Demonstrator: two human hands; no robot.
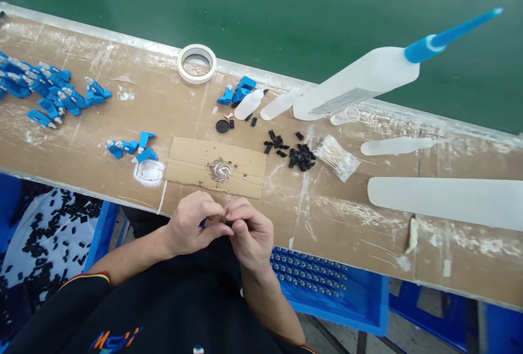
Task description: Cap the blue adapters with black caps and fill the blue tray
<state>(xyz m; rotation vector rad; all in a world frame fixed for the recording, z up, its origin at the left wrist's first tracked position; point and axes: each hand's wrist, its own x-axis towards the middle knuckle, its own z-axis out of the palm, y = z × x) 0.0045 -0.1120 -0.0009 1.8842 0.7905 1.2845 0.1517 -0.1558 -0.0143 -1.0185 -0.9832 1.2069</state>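
My left hand (pixel 195 223) and my right hand (pixel 251 234) meet at the table's front edge, fingertips pinched together. A small black plastic part (pixel 229 224) shows between the fingertips, on the right hand's side. A bit of a blue plastic part (pixel 203 223) peeks out inside my left hand; the fingers hide most of it. Just beyond the hands lies a cardboard piece (pixel 192 166) with a glossy puddle of clear liquid (pixel 220 170) on it. To the right is a pile of small black parts (pixel 302 157). Several blue parts (pixel 146 155) lie left of the cardboard.
A large heap of blue parts (pixel 49 90) covers the far left. At the back are a tape roll (pixel 182 71), small squeeze bottles (pixel 248 104) and a big white bottle (pixel 355 81). A bag of cotton swabs (pixel 337 157) lies right. Below the table sits a blue crate (pixel 368 302).
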